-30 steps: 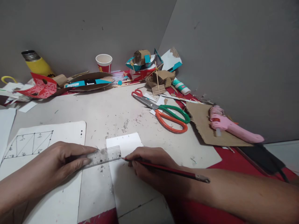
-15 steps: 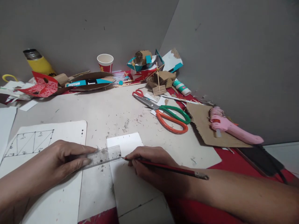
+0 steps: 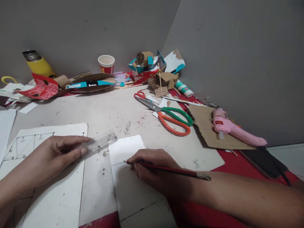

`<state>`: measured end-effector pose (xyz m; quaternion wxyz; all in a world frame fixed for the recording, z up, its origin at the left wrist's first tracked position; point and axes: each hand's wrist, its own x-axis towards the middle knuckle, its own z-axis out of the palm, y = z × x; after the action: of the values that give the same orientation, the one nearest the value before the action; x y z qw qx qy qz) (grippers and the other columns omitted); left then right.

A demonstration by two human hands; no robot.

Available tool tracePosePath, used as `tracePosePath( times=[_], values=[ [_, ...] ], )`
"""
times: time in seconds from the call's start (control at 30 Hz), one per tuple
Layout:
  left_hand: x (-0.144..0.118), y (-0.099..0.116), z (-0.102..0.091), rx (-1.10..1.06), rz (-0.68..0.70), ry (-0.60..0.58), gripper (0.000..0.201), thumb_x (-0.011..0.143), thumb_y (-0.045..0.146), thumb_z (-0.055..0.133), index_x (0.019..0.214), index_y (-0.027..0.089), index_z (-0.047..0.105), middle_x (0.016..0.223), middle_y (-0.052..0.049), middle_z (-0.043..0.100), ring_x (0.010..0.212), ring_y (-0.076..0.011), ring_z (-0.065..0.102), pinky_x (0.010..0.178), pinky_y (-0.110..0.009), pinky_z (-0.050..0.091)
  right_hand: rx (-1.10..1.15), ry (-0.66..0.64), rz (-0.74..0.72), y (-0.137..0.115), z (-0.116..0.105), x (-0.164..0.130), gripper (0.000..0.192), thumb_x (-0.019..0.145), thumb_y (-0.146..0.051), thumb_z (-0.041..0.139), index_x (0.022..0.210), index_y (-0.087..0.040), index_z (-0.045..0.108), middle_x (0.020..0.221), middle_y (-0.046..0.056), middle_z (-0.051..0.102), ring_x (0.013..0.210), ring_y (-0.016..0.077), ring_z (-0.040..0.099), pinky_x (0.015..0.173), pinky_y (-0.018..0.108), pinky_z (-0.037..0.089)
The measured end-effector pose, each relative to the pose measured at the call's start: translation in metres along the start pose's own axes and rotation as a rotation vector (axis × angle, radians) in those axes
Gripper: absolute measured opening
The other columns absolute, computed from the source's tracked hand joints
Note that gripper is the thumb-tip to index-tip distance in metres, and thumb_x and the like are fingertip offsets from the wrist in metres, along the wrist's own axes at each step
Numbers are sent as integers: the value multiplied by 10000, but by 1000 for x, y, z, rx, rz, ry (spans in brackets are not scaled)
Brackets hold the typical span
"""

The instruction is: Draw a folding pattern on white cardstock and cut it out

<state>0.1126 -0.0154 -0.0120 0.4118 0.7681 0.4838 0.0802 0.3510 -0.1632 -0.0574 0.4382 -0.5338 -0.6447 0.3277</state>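
Note:
My left hand (image 3: 51, 156) pinches the near end of a clear plastic ruler (image 3: 101, 143), which now lies tilted up and to the left of a white card (image 3: 129, 172). A red pencil (image 3: 166, 169) sits in my right hand (image 3: 152, 164), its tip resting on the card at a faint drawn line. A white sheet (image 3: 35, 144) with a triangle sketch lies under my left hand.
Orange and green scissors (image 3: 172, 117) lie behind the card. A pink glue gun (image 3: 234, 129) rests on brown cardboard (image 3: 209, 133) at the right. Along the wall stand a yellow flask (image 3: 39, 65), a paper cup (image 3: 106, 63), cardboard scraps (image 3: 87, 83) and a glue tube (image 3: 184, 88).
My left hand has lifted the ruler off the white card and swung it up and left. A pencil line now shows where the ruler lay. The right hand stays put.

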Motion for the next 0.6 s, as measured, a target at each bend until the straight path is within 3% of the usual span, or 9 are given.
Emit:
tracePosePath(
  times=[0.6],
  values=[
    [2,-2,0,18,-20,-30,413,700,596,664,972,310,786,959,-35,785,856,-255,697,712,-282,545,-40,8,0,3,3,-3,204,827,-93,524,869,-154,714,776,34,746,673,130,677,597,214,507]
  ],
)
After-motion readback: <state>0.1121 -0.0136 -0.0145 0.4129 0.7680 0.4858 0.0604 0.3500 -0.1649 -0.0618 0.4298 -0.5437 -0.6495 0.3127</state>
